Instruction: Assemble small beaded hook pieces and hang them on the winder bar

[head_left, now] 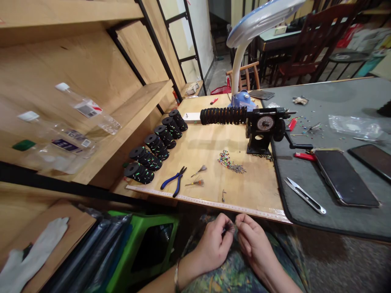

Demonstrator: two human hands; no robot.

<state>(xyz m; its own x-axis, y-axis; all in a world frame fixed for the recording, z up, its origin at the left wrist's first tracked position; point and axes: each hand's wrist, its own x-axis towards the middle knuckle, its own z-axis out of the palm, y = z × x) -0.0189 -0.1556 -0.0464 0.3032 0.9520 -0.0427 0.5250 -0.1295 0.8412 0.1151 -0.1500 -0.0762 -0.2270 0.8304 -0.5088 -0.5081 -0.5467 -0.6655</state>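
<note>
My left hand (212, 244) and my right hand (255, 244) are low in view, above my patterned lap. Their fingertips pinch a small dark feathery tuft (229, 228) between them. A metal bangle (176, 277) circles my left wrist. Just beyond my hands runs the front edge of a wooden work board (244, 191), with a tape measure (207, 202) along it. On the board lie blue-handled pliers (174, 180), two small feather tufts (198, 177), and a heap of coloured beaded pins (230, 162). Neither hand touches the board.
Several black spools (149, 152) stand in rows beside a black hand-cranked winder (262, 128). On the grey mat (336, 101) lie snips (305, 196) and phones (345, 177). Wooden shelves (76, 69) rise left, above a green stool (143, 248) and a white glove (33, 252).
</note>
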